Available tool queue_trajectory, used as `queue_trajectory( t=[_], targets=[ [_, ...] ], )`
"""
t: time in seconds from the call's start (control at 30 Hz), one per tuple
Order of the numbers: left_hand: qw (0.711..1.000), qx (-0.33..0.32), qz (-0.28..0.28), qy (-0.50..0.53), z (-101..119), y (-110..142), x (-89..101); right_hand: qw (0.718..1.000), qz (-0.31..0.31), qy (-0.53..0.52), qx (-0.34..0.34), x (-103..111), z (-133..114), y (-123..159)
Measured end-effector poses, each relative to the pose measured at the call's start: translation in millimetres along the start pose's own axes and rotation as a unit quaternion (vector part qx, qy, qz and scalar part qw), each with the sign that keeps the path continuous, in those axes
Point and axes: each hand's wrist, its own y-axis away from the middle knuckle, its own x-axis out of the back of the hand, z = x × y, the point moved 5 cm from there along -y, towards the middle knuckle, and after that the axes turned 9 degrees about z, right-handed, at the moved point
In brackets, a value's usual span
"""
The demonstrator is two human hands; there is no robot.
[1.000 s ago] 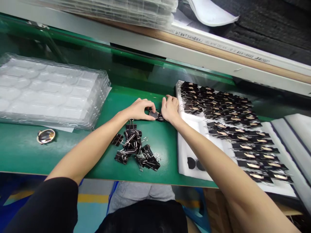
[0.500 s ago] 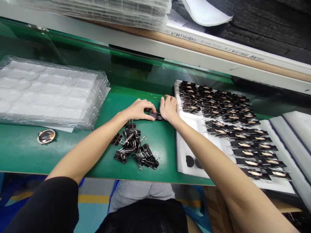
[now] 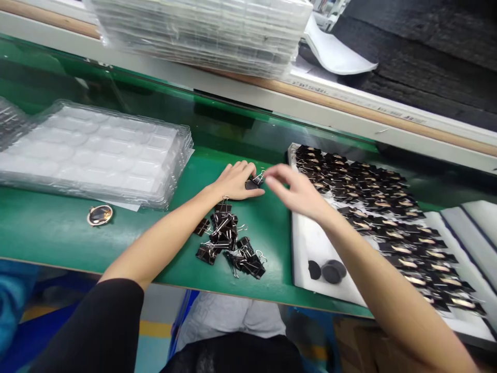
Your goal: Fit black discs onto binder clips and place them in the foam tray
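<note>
My left hand rests on the green bench with its fingers closed on a black binder clip that clamps a small dark round piece. My right hand hovers just right of that clip, lifted off it, fingers loosely spread and blurred, holding nothing I can see. A loose heap of black binder clips lies under my left forearm. A white foam tray to the right carries rows of clipped pieces, and two dark round pieces lie at its near end.
A stack of clear blister trays sits at the left, with a gold-rimmed oval piece in front of it. More clear trays are stacked on the raised shelf behind. White foam strips lie at the far right.
My right hand has let go of the clip and lifted away to the right. My left hand keeps the clip on the bench. The camera has tilted and shifted a little.
</note>
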Motion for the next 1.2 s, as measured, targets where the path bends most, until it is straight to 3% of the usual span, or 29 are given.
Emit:
queue_trajectory(
  t=[0.07, 0.13, 0.23, 0.37, 0.53, 0.67, 0.77, 0.87, 0.93, 1.0, 1.1, 1.2],
  targets=[
    [1.0, -0.016, -0.004, 0.014, -1, 0, -1.3, 0.985, -0.169, -0.003, 0.024, -8, -27, 36],
    [0.998, -0.042, -0.032, 0.034, -1, 0, -4.8, 0.967, -0.253, 0.038, 0.017, -16, -40, 68],
    [0.996, -0.06, -0.057, 0.036, -2, 1, -8.7, 0.946, -0.317, 0.06, -0.038, -24, -38, 95],
    [0.999, -0.051, -0.01, 0.001, 0, 4, -6.9, 0.927, -0.352, -0.053, -0.114, -27, -30, 111],
    [0.998, 0.004, 0.056, -0.014, -3, 4, -0.5, 0.928, -0.331, -0.11, -0.13, -20, -25, 118],
    [0.998, 0.018, 0.05, 0.023, -8, 0, -2.4, 0.931, -0.296, -0.116, -0.181, 0, -21, 109],
    [0.998, 0.023, 0.031, 0.051, -12, -3, -5.9, 0.955, -0.216, -0.104, -0.172, 20, -19, 92],
    [0.998, 0.021, 0.014, 0.06, -14, -3, -7.9, 0.979, -0.065, -0.072, -0.178, 33, -8, 75],
    [0.999, 0.018, 0.005, 0.046, -13, -2, -8.4, 0.974, 0.047, -0.071, -0.208, 32, 6, 65],
    [0.999, 0.024, 0.005, 0.022, -12, -1, -8.0, 0.96, 0.108, -0.084, -0.244, 19, 23, 56],
    [0.996, 0.062, 0.053, -0.03, -10, 2, -1.2, 0.956, 0.124, -0.05, -0.261, -2, 44, 39],
    [0.981, 0.106, 0.131, -0.092, -9, 6, 10.4, 0.96, 0.115, 0.076, -0.244, -9, 53, 20]
  ],
)
